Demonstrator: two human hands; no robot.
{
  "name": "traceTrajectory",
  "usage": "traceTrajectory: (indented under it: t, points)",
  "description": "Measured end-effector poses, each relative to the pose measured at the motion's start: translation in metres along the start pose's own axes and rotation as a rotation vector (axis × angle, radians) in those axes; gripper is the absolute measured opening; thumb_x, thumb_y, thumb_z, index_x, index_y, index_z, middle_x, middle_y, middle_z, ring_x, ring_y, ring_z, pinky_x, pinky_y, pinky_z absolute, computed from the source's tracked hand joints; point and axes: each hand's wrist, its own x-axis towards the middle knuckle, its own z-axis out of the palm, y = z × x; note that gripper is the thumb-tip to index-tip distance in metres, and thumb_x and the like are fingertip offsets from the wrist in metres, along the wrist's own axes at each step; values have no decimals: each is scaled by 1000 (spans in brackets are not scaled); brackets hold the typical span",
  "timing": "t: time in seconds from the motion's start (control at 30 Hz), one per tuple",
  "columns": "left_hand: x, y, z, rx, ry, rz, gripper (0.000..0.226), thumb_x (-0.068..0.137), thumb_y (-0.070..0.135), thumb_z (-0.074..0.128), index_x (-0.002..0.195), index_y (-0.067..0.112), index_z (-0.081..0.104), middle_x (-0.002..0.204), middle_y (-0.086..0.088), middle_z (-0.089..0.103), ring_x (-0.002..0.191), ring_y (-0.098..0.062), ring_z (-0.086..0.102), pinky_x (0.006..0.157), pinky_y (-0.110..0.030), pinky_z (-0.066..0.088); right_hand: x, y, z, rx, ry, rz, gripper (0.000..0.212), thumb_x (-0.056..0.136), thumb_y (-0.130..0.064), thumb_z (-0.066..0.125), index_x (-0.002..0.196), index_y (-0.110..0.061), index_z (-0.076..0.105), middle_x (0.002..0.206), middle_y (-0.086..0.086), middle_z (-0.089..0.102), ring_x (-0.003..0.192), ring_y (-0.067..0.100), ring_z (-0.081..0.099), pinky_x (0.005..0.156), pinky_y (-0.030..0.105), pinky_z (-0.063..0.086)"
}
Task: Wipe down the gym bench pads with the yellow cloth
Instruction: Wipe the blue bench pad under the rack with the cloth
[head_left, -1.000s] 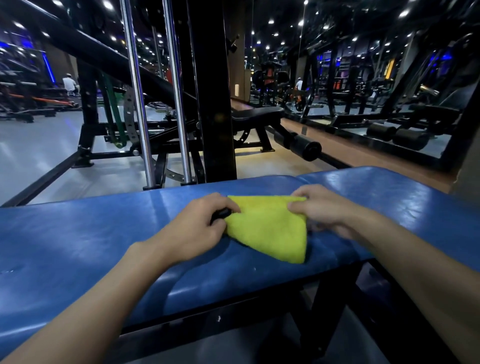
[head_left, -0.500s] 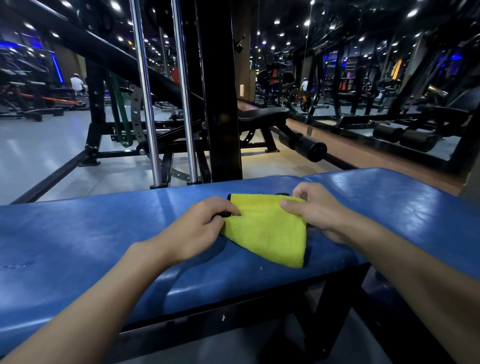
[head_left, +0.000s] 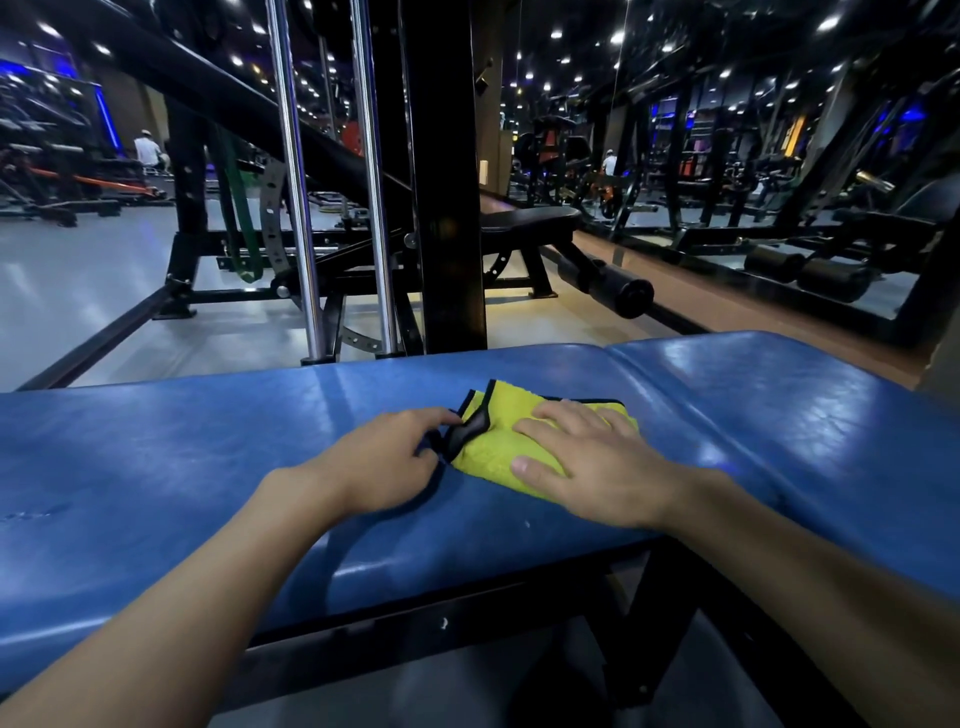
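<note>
A folded yellow cloth with dark trim lies on the long blue bench pad. My right hand lies flat on top of the cloth, fingers straight, pressing it onto the pad. My left hand sits just left of the cloth, its fingertips pinching the cloth's dark-edged left corner. A second blue pad adjoins on the right, past a seam.
A black machine column and two chrome guide rods stand right behind the bench. A black bench with a roller pad lies further back. The bench's black frame runs under the pad's near edge.
The cloth has been folded smaller and lies further back from the near edge. My right hand moved from the cloth's right edge to flat on top. My left hand still holds the left corner.
</note>
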Motion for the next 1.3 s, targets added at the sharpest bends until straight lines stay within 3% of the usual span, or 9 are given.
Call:
traceTrajectory:
  t: [0.07,0.2,0.43,0.63,0.73,0.9,1.07,1.17,1.3]
  points:
    - [0,-3,0,-8,0,-21,58,94,7,46,146,31,43,127,2,63,116,-23,56,98,-33,45,0,1,8,-78,-24,34,96,72,-88,-11,152,-43,18,165,-10,4,152,19,-1,120,51,1]
    - [2,-4,0,55,2,-25,56,94,19,52,148,30,40,122,1,57,116,-24,54,100,-37,44,-5,-3,6,-131,-62,94,62,98,-64,12,155,-41,9,166,-7,-8,152,26,3,118,55,7]
    - [10,-7,-8,168,-106,-56,55,91,35,59,144,31,45,130,4,61,117,-22,56,100,-37,47,-25,-4,-6,-297,-34,121,74,84,-79,8,143,-38,28,148,5,30,131,31,34,106,51,25]
    - [23,-11,-13,255,-156,-35,50,90,39,59,139,29,50,122,6,59,114,-21,54,98,-38,48,-17,-2,10,-75,-31,0,73,87,-77,15,153,-49,2,164,-19,-9,151,9,-14,123,45,-1]
    - [28,-14,-13,282,-149,-20,49,91,47,58,138,34,50,112,8,47,122,-23,49,102,-41,42,-13,3,14,-53,-39,120,69,90,-75,16,153,-50,5,164,-19,-7,152,10,-10,122,46,2]
    - [29,-21,-8,321,-185,-107,69,82,80,48,144,51,34,149,5,36,137,-24,36,110,-56,30,-17,-1,21,-83,33,280,80,80,-79,5,153,-47,6,167,-10,-1,153,20,-1,120,52,11]
    - [34,-26,-12,349,-193,-100,75,76,88,46,141,53,35,134,5,43,132,-26,37,108,-56,30,-11,-7,22,-131,71,327,92,67,-82,-4,151,-48,7,166,-8,6,152,22,6,116,55,17]
    - [41,-27,-14,334,-189,-101,74,73,90,46,137,53,38,121,7,41,129,-26,38,105,-57,31,12,3,21,-122,65,350,77,79,-79,6,151,-49,9,164,-8,12,150,22,12,113,56,20]
    - [48,-29,-9,343,-218,-99,66,72,90,47,129,56,40,138,8,35,136,-23,30,107,-61,27,54,21,16,-102,63,374,63,90,-70,22,149,-49,16,162,-8,18,146,26,21,112,60,22]
